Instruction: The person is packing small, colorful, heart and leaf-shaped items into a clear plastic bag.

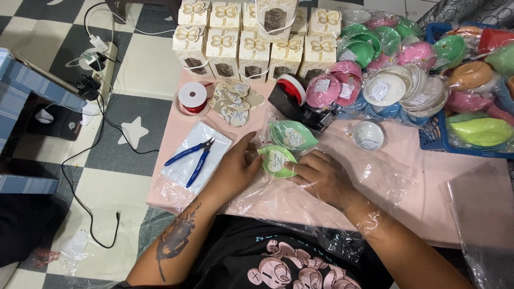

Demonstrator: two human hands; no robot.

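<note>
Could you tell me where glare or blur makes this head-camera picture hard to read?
In the head view, light is even and shadows soft; glare streaks the clear plastic sheet over the pink table and the wrapped bowls; both the left hand and the right hand, touching the small green dish, look sharp; edges bow slightly.

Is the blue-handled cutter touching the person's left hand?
Apart. The head view shows the blue-handled cutter on a clear bag, bare bag between it and the left hand.
</note>
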